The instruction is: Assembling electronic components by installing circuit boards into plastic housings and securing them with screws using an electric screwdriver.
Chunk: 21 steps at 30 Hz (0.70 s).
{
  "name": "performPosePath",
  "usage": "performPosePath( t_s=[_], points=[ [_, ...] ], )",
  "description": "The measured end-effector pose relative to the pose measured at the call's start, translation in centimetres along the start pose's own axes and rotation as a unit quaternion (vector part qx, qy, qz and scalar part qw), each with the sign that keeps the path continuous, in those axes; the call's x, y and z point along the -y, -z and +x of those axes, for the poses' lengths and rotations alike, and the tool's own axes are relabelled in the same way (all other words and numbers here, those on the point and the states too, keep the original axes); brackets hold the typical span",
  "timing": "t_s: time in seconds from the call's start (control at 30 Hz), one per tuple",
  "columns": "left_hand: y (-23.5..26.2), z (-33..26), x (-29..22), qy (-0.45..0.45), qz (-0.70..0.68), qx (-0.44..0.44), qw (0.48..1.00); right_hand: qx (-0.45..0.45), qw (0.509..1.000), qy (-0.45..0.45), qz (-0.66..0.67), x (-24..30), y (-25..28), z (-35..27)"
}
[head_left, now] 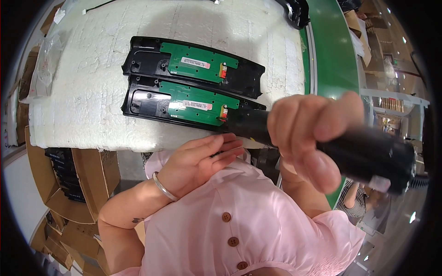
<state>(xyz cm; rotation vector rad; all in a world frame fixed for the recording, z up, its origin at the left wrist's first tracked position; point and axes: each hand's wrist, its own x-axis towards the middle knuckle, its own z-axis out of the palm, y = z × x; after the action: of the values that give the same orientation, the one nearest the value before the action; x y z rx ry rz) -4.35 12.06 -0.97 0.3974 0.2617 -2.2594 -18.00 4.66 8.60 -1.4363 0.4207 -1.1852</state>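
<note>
My right hand [306, 131] is wrapped round a thick black corded electric screwdriver [380, 156], slightly blurred. Its narrower front end points left and overlaps the right end of the near black plastic housing [149, 103]. A green circuit board [177, 108] with a white label and a red-and-white connector sits in that housing. Just beyond lies a matching far housing [248, 83] with its own green board [179, 60]. Below the near housing, at the table's front edge, my left hand [198, 156] is cupped, palm upward. Small dark pieces that look like screws [217, 154] show between its fingers.
White padded foam covers the table [83, 101]. A black curved part [294, 14] lies at the far right edge, beside a green surface [329, 50]. Clear plastic wrap [43, 64] hangs at left. Below left stands an open cardboard box [96, 170] with stacked black parts. Another person [354, 202] is at right.
</note>
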Motion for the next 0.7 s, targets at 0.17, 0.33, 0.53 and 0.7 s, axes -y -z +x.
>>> performPosePath(
  t_s=[0.17, 0.33, 0.53, 0.7],
  points=[
    [0.5, -0.6, -0.9, 0.008, 0.130, -0.036, 0.991, -0.009, 1.000, -0.026, 0.000, -1.8, 0.0, -0.1],
    [0.6, -0.5, -1.1, 0.027, 0.163, 0.017, 0.986, 0.007, 0.999, -0.041, -0.013, -1.3, 0.2, 0.3],
    [1.5, -0.9, -1.3, -0.016, 0.184, -0.006, 0.983, 0.098, 0.990, -0.032, -0.099, -2.5, 0.4, 0.6],
    [0.3, -1.0, -1.4, -0.025, 0.183, 0.017, 0.983, 0.060, 0.996, -0.025, -0.057, -1.5, 0.4, 0.8]
  ],
)
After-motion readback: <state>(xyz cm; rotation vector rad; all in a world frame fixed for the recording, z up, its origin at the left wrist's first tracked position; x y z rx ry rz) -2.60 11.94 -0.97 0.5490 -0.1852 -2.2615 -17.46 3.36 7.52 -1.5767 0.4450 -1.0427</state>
